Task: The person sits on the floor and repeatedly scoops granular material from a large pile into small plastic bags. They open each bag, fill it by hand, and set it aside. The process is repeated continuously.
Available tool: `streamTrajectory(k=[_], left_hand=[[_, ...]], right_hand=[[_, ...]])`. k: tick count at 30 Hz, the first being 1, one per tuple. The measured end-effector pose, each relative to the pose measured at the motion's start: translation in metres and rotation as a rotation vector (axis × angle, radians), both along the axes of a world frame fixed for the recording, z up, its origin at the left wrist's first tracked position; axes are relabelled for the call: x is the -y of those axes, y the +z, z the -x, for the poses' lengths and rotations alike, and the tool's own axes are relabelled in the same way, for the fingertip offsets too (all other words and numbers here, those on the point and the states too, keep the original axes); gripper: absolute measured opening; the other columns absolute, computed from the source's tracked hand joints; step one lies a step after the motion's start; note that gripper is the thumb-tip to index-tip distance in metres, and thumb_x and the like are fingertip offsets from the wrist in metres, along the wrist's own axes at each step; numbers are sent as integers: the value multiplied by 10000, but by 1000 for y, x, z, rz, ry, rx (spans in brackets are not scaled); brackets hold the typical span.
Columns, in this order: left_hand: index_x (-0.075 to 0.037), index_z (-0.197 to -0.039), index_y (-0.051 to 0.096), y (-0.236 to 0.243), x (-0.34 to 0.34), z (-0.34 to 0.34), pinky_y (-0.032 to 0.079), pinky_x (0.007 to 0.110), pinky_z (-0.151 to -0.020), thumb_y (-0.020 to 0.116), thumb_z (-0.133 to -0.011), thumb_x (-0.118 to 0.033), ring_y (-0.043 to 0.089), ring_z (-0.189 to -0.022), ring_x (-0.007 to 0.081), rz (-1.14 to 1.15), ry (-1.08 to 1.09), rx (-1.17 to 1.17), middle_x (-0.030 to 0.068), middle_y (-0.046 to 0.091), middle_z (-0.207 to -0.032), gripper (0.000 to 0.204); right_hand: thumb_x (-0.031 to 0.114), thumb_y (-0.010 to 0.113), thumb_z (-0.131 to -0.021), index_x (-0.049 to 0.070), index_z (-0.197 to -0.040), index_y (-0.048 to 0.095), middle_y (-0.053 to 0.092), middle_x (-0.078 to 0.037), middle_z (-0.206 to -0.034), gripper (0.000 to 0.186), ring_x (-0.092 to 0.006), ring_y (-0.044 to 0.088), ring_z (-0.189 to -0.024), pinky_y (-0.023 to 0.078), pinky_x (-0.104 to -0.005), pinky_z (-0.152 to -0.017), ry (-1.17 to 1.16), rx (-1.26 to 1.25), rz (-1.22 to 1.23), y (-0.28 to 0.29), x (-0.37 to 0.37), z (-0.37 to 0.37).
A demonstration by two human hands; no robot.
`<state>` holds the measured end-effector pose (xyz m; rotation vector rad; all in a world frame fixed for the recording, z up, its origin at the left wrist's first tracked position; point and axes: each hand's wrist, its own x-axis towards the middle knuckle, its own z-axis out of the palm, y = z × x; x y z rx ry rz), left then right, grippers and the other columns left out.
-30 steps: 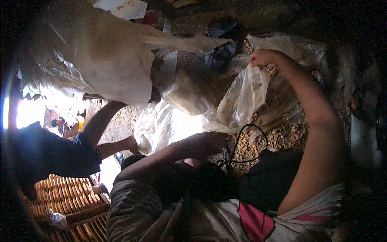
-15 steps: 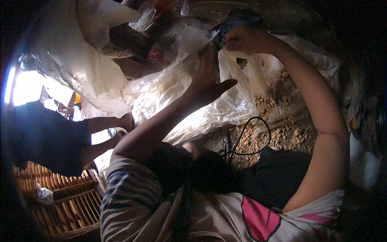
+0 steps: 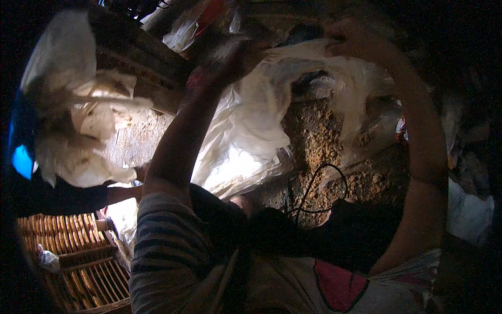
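A whitish translucent plastic sheet is stretched between my two hands near the top of the view and hangs down in folds. My left hand is dim and smeared; its fingers seem closed at the sheet's left end, though the exact grip does not show. At the sheet's upper right, my right hand is closed, its fingers pinching the upper edge. Below the sheet, brown crumbly material lies scattered over the dark ground.
A black cable loop lies on the ground before my knees. Off to the left are a person's dark clothing, a slatted wooden rack and pale hanging sheets. A white bag sits at the right.
My left hand has moved up and left, from spread fingers to the sheet's end. My right hand has shifted right, drawing the sheet wide. More brown material shows; the pale sheets at left have swung.
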<state>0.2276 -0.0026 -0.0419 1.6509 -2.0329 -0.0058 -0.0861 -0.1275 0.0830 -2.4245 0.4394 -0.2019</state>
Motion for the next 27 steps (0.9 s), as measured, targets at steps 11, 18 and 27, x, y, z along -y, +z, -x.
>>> streamTrajectory(k=[11,18,27], left_hand=[[-24,-1137,643,88,-44,5,492,342,-845,569,-928,-143,646,-912,212,-314,17,-174,127,694,-1012,252],[20,-1025,673,131,-54,12,522,334,-834,572,-909,-123,677,-885,216,-354,-53,-56,122,706,-968,210],[-52,-1237,598,62,-75,-95,426,369,-1027,726,-799,-188,577,-1150,268,-579,16,131,147,628,-1216,476]], right_hand=[[335,725,-812,35,-838,636,595,-32,-705,314,-134,557,-708,463,-337,-662,-60,-7,151,-47,92,25],[284,702,-843,61,-832,632,610,-57,-773,233,-187,583,-754,481,-350,-701,-232,-52,589,-56,120,50],[327,622,-910,147,-1175,604,592,-89,-1182,321,-280,547,-1131,451,-451,-948,-363,166,787,-56,200,65]])
